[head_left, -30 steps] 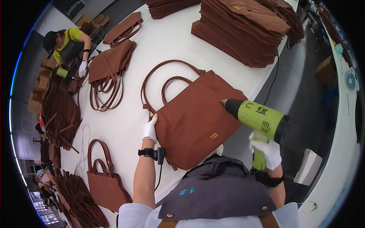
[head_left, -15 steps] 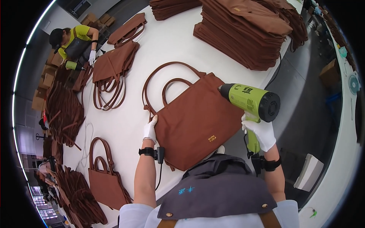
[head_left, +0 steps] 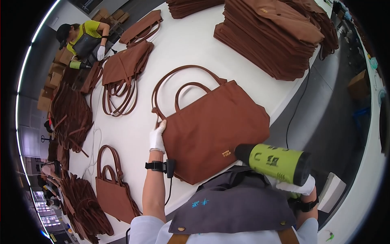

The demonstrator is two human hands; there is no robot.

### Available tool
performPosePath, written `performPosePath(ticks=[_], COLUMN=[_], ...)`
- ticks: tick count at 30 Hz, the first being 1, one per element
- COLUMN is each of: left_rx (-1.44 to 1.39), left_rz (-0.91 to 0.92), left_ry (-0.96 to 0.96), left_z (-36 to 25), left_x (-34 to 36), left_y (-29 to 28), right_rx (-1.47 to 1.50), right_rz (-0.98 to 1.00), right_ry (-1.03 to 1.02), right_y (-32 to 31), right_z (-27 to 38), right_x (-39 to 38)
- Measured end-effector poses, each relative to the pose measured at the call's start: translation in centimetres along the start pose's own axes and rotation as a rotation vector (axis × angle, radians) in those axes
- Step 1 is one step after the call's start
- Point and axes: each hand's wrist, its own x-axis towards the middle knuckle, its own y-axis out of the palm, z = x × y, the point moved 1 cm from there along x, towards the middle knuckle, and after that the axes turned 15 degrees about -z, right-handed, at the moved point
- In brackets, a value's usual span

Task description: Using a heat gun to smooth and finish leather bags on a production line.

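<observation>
1. Bag (head_left: 215, 130), brown: lies flat on the white worktop (head_left: 178, 49), directly before the person, set at a slant. Both handles (head_left: 194, 67) extend over the worktop on its far left side. Small gold lettering (head_left: 226, 153) is noted near its lower edge.
2. Left hand (head_left: 157, 137), gloved in white: grasps the bag's left edge, thumb on the upper face, close to a handle base.
3. Right hand (head_left: 304, 186), gloved in white: grasps the green heat gun (head_left: 276, 162), whose body hides most of the grip. The dark nozzle points left, near the lettering; contact with the bag cannot be determined.
4. Small bag (head_left: 115, 197): on the worktop, left of the left forearm, handles upward.
5. Stack (head_left: 264, 44) of brown pieces: on the worktop's far right, well apart from the bag.
6. Co-worker (head_left: 87, 38), far left: wears a yellow-green top and dark apron, with a second heat gun (head_left: 76, 64) beside them.
</observation>
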Motion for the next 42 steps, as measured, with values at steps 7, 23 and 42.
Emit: performPosePath(ticks=[7, 23, 42], left_rx=[0.021, 1.205, 0.519], left_rz=[-0.086, 0.835, -0.153], left_ry=[0.830, 1.255, 0.459], left_z=[-20.8, 5.9, 0.8], left_x=[-7.9, -16.3, 6.1], left_y=[4.0, 4.2, 0.1], right_rx=[0.539, 0.642, 0.490], right_rz=[-0.549, -0.939, -0.280], right_ry=[0.271, -0.135, 0.252], right_y=[-1.0, -3.3, 6.7], right_z=[1.4, 1.3, 2.4], right_x=[1.9, 3.2, 14.8])
